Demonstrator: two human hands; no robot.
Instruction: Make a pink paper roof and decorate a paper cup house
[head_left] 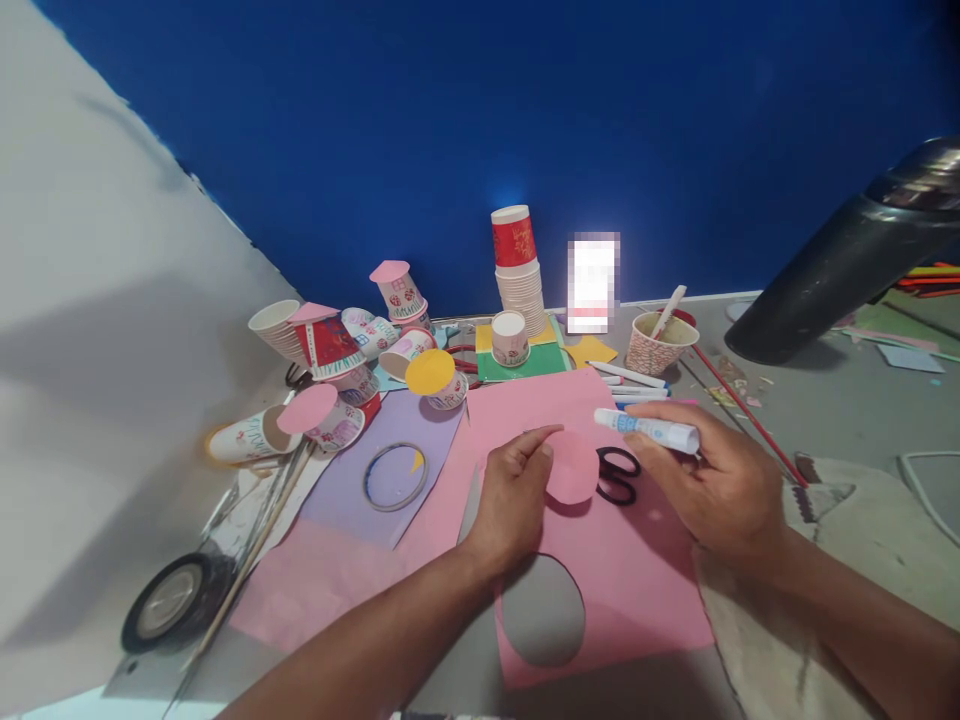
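Pink paper disc [573, 467] in left hand [512, 497], glue tube [649, 429] in right hand [721, 480]

stacked paper cups [520, 282], black scissors [618, 476], tape ring [394, 477]

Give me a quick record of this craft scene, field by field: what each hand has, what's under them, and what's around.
Left hand: left hand pinches a pink paper circle
Right hand: right hand grips a glue stick, lying roughly level
Underneath: pink paper sheet with a round hole cut out
Beside the circle: black scissors on the sheet
Left side: paper cups, some topped with paper circles; tape ring on purple paper
Back: stacked cups against a blue wall
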